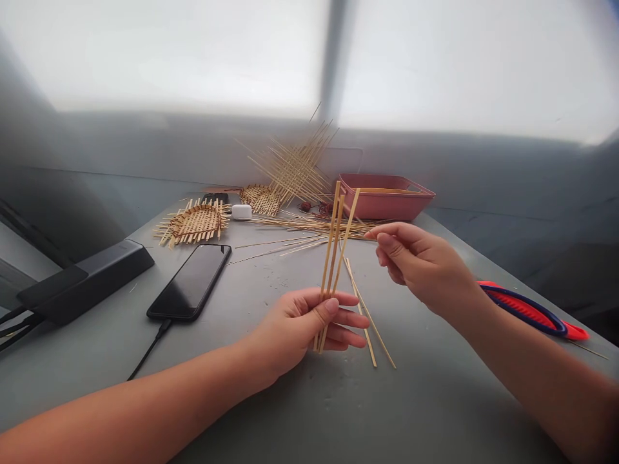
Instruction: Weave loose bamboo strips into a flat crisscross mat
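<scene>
Three thin bamboo strips (333, 258) stand nearly upright in my left hand (314, 319), pinned by the thumb against the fingers. The rightmost strip leans away from the other two at the top. To the right of their upper ends is my right hand (420, 261), closed with thumb and forefinger pinched. Whether a strip is between those fingertips cannot be made out. On the table beyond and below my left hand lie a couple of loose strips (372, 322). A larger spread of bamboo strips (300, 225) lies farther back.
Woven bamboo pieces (196, 222) and a crossed bamboo lattice (294, 164) are at the back, beside a pink basket (387, 205). Left are a phone (191, 283) with a cable, a white case (242, 212) and a black box (87, 280). A red-and-blue tool (532, 309) lies right.
</scene>
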### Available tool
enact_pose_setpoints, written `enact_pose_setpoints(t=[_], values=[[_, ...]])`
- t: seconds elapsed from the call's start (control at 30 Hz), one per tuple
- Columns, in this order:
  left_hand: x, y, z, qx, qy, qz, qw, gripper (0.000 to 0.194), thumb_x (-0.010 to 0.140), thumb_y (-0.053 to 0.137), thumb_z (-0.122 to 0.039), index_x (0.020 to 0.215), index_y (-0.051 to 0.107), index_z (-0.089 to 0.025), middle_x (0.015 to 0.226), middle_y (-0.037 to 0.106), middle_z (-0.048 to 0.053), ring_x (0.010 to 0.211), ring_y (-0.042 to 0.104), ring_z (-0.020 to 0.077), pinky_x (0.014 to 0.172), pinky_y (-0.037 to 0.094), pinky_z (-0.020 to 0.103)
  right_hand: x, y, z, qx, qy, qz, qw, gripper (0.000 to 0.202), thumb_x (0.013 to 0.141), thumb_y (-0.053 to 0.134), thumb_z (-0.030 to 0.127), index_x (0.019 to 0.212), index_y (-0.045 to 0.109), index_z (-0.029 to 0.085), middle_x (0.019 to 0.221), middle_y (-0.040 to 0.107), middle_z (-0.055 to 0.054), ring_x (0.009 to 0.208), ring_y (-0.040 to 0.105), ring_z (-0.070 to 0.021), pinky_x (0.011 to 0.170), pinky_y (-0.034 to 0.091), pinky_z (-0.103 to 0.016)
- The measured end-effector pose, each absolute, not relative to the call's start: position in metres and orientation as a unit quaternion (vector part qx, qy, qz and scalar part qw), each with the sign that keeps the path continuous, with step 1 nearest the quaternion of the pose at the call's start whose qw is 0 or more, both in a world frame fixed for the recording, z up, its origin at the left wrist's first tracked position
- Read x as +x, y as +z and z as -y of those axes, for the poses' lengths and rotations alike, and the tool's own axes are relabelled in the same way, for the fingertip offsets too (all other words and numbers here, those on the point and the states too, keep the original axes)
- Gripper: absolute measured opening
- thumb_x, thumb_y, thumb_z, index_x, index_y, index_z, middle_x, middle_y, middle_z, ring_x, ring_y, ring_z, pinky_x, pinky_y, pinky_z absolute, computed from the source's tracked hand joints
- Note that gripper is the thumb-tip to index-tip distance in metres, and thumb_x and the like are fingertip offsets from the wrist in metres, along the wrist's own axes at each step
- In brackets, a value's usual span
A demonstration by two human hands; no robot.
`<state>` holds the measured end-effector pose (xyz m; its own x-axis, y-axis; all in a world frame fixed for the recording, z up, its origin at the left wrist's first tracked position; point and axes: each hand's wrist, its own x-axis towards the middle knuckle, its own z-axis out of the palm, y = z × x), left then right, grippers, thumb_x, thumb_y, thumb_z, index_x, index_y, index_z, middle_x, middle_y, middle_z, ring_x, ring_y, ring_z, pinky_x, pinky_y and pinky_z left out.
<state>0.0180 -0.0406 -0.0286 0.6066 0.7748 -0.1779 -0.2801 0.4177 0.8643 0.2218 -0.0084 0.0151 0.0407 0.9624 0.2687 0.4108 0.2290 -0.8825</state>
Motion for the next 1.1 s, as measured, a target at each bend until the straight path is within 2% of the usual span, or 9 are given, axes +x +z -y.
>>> enact_pose_setpoints(t=[0.2,0.33,0.5,0.87,1.1], values=[[0.016,-0.035,0.035,0.403,0.34,-0.29,0.799,0.033,0.084,0.066,-0.042,0.105,0.067,-0.017,0.1,0.074,0.011,0.081,0.071,0.0184,0.077,0.052,0.031,0.219,0.01,0.008,-0.525,0.336,0.648,0.438,0.033,0.079,0.062,0.052,0.088,0.062,0.02,0.07,0.059,0.0,0.046,0.041,-0.0077,0.041,0.034,-0.023],[0.016,-0.037,0.034,0.395,0.338,-0.289,0.804,0.03,0.086,0.063,-0.038,0.106,0.066,-0.015,0.1,0.074,0.013,0.08,0.072,0.0186,0.076,0.053,0.031,0.219,0.008,0.009,-0.509,0.34,0.656,0.442,0.031,0.081,0.061,0.049,0.091,0.062,0.02,0.072,0.06,0.0,0.048,0.037,-0.0079,0.043,0.033,-0.023],[0.017,-0.035,0.036,0.396,0.321,-0.289,0.81,0.033,0.083,0.066,-0.041,0.104,0.067,-0.015,0.102,0.073,0.014,0.081,0.071,0.0197,0.079,0.052,0.034,0.22,0.008,0.008,-0.502,0.31,0.672,0.448,0.027,0.082,0.06,0.046,0.09,0.063,0.02,0.073,0.062,-0.001,0.052,0.043,-0.0102,0.048,0.038,-0.025],[0.021,-0.028,0.038,0.433,0.337,-0.418,0.724,0.034,0.084,0.065,-0.042,0.103,0.064,-0.015,0.096,0.072,0.012,0.075,0.071,0.0186,0.073,0.051,0.031,0.223,0.017,0.016,-0.586,0.222,0.675,0.391,0.02,0.077,0.062,0.04,0.083,0.071,0.023,0.066,0.064,-0.002,0.047,0.046,-0.0122,0.041,0.033,-0.026],[0.021,-0.026,0.043,0.438,0.276,-0.38,0.767,0.04,0.079,0.069,-0.045,0.103,0.065,-0.014,0.096,0.072,0.012,0.071,0.07,0.0165,0.07,0.051,0.029,0.215,0.02,0.025,-0.482,0.337,0.728,0.351,0.028,0.077,0.065,0.045,0.089,0.076,0.022,0.076,0.064,-0.005,0.055,0.054,-0.0128,0.051,0.047,-0.028]])
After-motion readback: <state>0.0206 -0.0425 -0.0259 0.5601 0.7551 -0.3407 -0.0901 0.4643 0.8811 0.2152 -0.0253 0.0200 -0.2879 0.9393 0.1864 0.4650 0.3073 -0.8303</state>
